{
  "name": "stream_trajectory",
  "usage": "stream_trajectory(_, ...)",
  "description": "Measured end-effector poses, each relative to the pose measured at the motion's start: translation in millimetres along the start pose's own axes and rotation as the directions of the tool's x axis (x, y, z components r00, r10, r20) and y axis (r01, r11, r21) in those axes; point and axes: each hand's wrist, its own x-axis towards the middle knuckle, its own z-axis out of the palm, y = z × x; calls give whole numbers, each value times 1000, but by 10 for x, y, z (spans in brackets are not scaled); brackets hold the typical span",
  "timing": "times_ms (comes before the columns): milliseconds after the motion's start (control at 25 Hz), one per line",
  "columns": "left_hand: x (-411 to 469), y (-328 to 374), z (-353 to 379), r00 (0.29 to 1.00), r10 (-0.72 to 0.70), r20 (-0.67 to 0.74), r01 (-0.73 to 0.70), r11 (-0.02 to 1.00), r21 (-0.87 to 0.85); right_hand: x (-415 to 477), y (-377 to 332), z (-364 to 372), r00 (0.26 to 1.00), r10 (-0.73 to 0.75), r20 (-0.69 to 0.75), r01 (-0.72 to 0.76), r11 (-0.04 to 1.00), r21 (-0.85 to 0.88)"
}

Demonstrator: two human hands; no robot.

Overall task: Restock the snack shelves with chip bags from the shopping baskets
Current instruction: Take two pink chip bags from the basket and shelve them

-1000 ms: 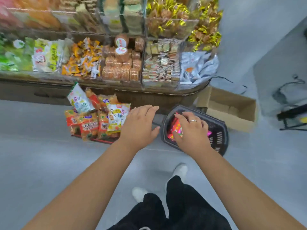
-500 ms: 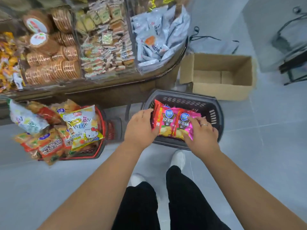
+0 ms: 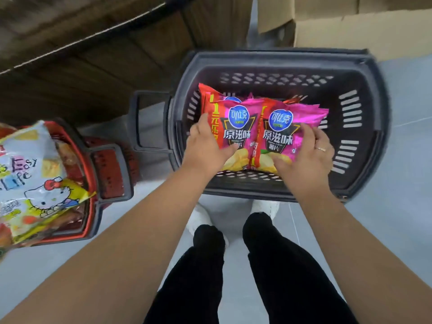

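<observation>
Head view: both hands' grip, left (image 3: 205, 148) and right (image 3: 306, 153), on pink chip bags (image 3: 271, 127) inside roomy dark basket (image 3: 364, 127).

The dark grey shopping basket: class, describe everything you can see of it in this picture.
The dark grey shopping basket looks like moulded plastic, with rows of slots in its walls and a thick rim. It stands upright on the pale floor, in front of the person's feet, and a folded-down handle shows at its left side. Inside lie pink chip bags, at least two side by side, with more beneath. The left hand and right hand reach in and grip the bags. A cardboard box sits just behind it.
</observation>
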Motion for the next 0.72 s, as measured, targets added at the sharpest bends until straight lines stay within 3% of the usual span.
stream_trajectory(80,83,-98,202,999,-32,-26,30,997,-75,67,130,179,998,60,-23,-55,983,173)
stream_trajectory(240,214,-281,400,990,-135,-45,118,955,-272,268,285,394,959,269,91,-277,821,498)
stream_trajectory(440,356,-332,383,977,-213,5,201,913,-355,443,324,508,926,318,201,-376,776,506)
stream_trajectory(720,264,-194,127,978,-180,107,209,843,-496,400,283,317,917,333,217,-396,707,587)
